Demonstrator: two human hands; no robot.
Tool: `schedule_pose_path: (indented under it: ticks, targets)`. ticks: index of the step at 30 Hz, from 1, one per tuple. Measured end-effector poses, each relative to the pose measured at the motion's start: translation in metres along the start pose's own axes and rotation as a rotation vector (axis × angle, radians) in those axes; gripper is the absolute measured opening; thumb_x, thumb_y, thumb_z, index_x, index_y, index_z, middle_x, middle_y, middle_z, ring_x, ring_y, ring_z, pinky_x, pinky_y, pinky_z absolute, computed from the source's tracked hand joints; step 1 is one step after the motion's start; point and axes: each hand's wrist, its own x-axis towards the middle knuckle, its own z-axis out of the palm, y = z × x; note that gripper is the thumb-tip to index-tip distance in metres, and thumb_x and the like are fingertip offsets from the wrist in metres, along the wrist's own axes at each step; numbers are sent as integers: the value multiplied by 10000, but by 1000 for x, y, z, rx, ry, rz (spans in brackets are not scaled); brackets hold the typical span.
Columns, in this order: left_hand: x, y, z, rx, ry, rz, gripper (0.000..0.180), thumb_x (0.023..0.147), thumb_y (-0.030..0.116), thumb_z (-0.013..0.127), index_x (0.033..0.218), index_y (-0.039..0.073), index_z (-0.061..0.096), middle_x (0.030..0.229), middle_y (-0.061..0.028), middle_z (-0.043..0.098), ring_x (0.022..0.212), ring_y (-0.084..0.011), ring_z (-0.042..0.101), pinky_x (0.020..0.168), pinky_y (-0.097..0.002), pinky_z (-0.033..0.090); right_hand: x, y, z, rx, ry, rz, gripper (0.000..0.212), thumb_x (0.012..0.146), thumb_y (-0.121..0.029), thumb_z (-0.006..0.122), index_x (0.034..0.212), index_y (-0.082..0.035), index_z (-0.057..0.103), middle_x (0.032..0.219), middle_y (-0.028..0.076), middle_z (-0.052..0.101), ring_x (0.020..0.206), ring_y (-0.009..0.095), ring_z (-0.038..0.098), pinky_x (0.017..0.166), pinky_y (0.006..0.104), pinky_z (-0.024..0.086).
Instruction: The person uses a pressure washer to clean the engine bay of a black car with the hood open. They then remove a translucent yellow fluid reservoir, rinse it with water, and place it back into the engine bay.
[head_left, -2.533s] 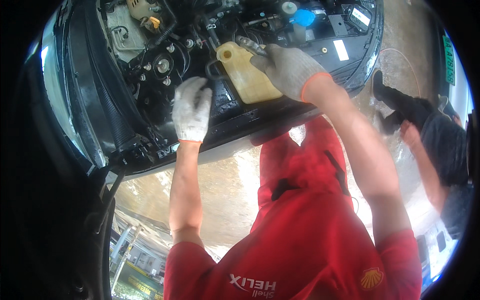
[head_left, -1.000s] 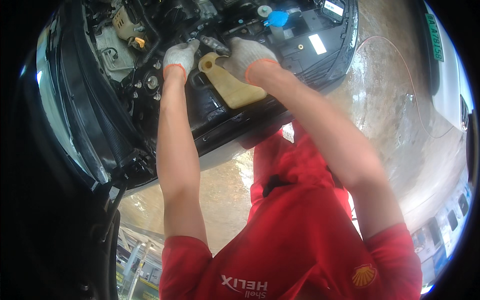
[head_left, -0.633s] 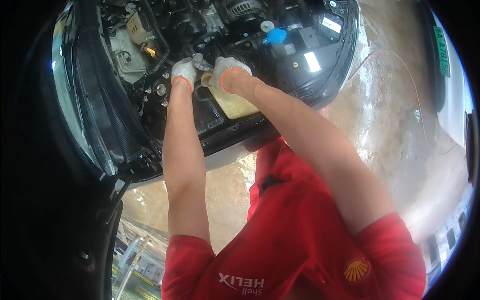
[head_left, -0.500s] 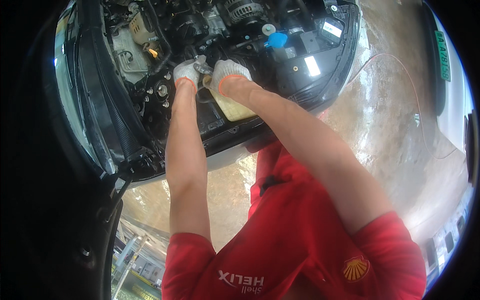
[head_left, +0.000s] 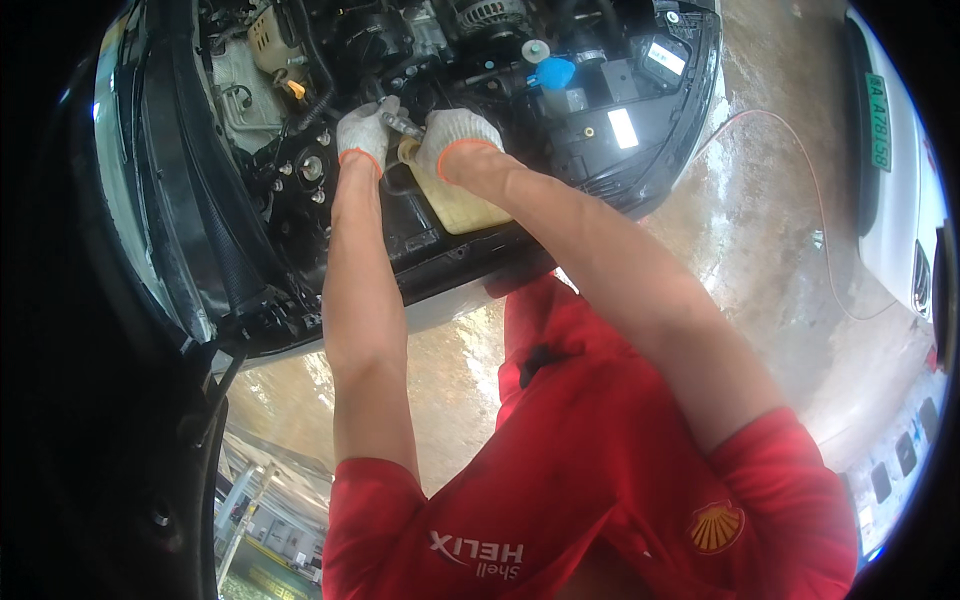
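Note:
Both my hands wear white knitted gloves with orange cuffs and reach into a car's engine bay. My left hand point(head_left: 362, 132) is closed round one end of a short silver metal tool point(head_left: 403, 126); its exact kind is too small to tell. My right hand point(head_left: 458, 135) is curled at the tool's other end, its fingertips hidden behind the glove's back. Just under the right wrist sits a yellowish plastic fluid tank point(head_left: 462, 208), with a tan neck point(head_left: 408, 150) between the hands. Black engine parts lie beyond my fingers.
A blue cap point(head_left: 552, 74) stands right of the hands, near a black plastic cover point(head_left: 610, 150). An orange-yellow handle point(head_left: 296, 90) is at the left. The car's front edge point(head_left: 450, 272) runs before me. A thin red hose point(head_left: 825, 220) crosses the floor towards a white car point(head_left: 905, 200).
My left hand has shifted slightly left and the gap between the hands has widened, showing more of the silver tool. The view has also moved a little.

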Motion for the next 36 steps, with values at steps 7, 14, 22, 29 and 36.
schedule_pose_path:
  ticks: [7,14,22,29,36]
  targets:
    - [1,-9,7,-77,87,69,589,907,29,851,1361,-209,559,1070,-244,762,870,-262,763,779,-359,624,-3,0,2,-39,59,0,537,916,-568,753,1199,-117,819,1211,173,791,1125,387,758,936,460,625]
    - [11,-20,7,18,119,161,351,939,76,837,1176,-122,671,934,-164,764,778,-226,735,679,-364,600,-2,2,2,-25,11,0,573,919,-544,746,1261,-85,768,1242,204,769,1171,404,729,989,482,587]
    - [23,-23,-1,164,80,178,549,941,167,834,1328,-177,650,1019,-207,807,859,-213,768,760,-339,594,2,4,6,-45,12,3,574,919,-547,744,1260,-86,777,1271,198,764,1185,396,728,990,474,586]
    - [20,-26,1,181,90,216,516,949,157,821,1306,-178,658,996,-196,804,860,-230,774,759,-346,597,10,7,12,-48,18,12,570,906,-548,751,1257,-100,779,1287,190,760,1189,393,727,987,471,588]
    - [25,10,22,-153,88,338,302,1001,223,780,1015,-71,712,881,-138,753,696,-198,697,690,-342,602,-6,5,9,-53,73,-24,540,915,-530,746,1249,-107,781,1245,194,773,1161,382,741,975,458,592]
